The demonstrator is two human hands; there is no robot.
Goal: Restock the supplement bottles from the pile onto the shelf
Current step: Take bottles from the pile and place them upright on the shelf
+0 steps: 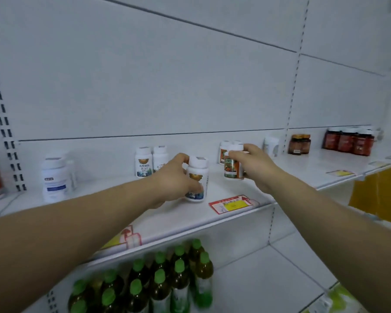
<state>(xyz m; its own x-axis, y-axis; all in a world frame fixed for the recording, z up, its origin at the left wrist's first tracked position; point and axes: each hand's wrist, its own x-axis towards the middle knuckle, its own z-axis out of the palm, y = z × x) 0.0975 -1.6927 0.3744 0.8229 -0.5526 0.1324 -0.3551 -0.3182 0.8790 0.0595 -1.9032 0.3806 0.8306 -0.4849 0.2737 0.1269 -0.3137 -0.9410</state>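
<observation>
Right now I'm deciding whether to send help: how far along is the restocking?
Partly done. Two matching white bottles already stand at the back of the shelf, with dark jars further right. In hand: the left hand grips a white bottle at the shelf, and the right hand grips an orange-labelled bottle before its match. The pile is out of view, so what remains is unknown.

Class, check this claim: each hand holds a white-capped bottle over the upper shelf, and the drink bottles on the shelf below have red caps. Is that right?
Not quite. The head view shows the drink bottles have green caps, not red. The rest stands: the left hand and right hand each hold a white-capped bottle over the upper shelf.
</observation>
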